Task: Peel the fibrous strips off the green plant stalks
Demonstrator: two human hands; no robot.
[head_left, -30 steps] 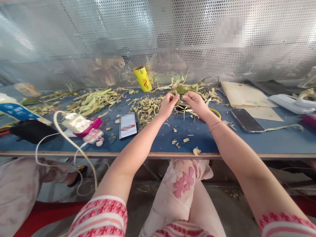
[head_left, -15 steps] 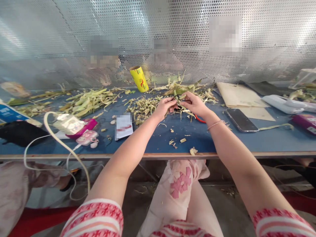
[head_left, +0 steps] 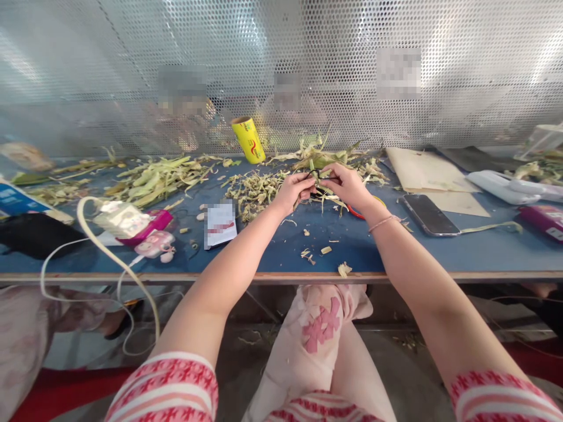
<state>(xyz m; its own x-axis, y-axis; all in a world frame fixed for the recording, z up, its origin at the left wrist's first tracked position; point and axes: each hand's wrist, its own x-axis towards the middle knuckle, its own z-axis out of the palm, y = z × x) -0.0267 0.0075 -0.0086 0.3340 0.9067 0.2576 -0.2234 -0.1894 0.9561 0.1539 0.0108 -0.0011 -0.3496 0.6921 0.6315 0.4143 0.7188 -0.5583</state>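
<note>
My left hand [head_left: 295, 190] and my right hand [head_left: 347, 184] meet over the blue table [head_left: 440, 252], fingers pinched together on a small green plant stalk [head_left: 317, 174] between them. Dry strips hang from the stalk just under my right hand. A red and yellow scissors handle [head_left: 358, 212] shows on the table beneath my right wrist. A pile of cut plant bits [head_left: 255, 189] lies just left of my left hand, and a heap of leafy stalks [head_left: 334, 157] lies just behind both hands.
A yellow roll [head_left: 248, 139] leans against the perforated metal screen [head_left: 308, 70]. A phone [head_left: 428, 214] and cardboard sheets [head_left: 428, 170] lie to the right. A card [head_left: 220, 223], pink items [head_left: 153, 234] and a white cable [head_left: 105, 246] lie left. More green husks [head_left: 158, 179] spread at the back left.
Both hands drew slightly toward me and closed together on the stalk. The view shifted a little; the table things stayed put.
</note>
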